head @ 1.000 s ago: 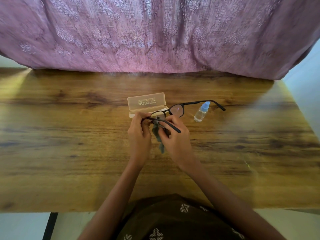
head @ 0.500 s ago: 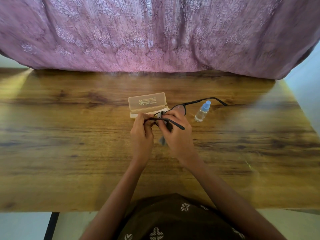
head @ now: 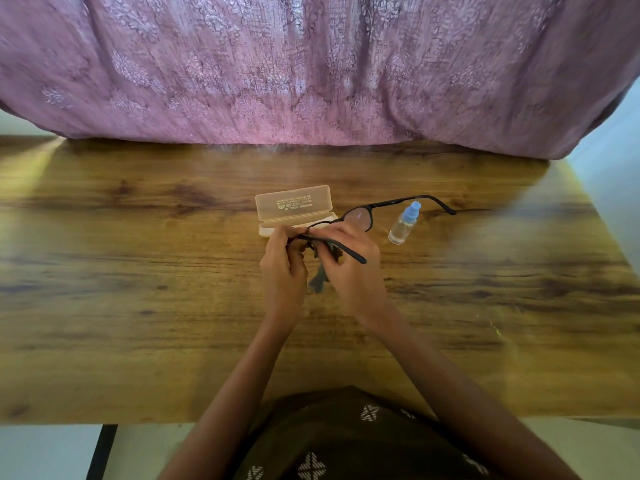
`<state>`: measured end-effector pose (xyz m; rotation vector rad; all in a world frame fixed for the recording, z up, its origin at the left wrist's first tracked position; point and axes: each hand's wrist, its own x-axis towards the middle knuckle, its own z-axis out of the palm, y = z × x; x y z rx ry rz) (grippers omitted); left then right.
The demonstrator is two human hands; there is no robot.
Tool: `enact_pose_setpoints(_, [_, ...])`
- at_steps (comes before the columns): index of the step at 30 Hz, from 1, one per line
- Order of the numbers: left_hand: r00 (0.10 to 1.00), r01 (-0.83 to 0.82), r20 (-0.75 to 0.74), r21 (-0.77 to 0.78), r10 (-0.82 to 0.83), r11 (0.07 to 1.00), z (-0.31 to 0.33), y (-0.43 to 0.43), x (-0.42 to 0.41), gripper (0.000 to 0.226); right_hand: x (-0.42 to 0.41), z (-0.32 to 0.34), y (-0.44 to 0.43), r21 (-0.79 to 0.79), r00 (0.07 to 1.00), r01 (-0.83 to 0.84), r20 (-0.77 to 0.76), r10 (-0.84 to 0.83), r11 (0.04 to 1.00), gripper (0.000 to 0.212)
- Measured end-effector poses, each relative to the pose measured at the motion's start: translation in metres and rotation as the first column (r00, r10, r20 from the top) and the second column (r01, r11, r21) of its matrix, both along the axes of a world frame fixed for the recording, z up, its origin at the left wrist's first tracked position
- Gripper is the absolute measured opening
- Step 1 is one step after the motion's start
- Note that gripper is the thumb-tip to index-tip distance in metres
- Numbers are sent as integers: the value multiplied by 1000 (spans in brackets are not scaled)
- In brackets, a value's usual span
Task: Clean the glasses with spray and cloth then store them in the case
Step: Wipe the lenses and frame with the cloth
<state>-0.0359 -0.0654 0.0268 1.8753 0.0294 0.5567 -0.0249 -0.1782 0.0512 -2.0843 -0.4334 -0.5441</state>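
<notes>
Fingertips (head: 292, 233) of my left hand (head: 282, 268) pinch the glasses (head: 358, 216) at one rim, while my right hand (head: 353, 268) curls round the grey cloth (head: 318, 278) and pinches it onto that same lens, low over the table (head: 138, 271). Squeezing too hard could, I judge, twist the thin frame, and the far temple hangs close by the spray bottle (head: 403, 225), so a swing could tip it. Just beyond my knuckles the case (head: 294, 209) lies open, with only my hands before it and pink fabric (head: 311, 81) draped behind.
</notes>
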Motion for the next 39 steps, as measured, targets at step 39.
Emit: enact_pose_setpoints(39, [999,-51,19,41,51,998,-1,6,1,31,9,-8,-3,-98,997,38,-62,-45,994,21])
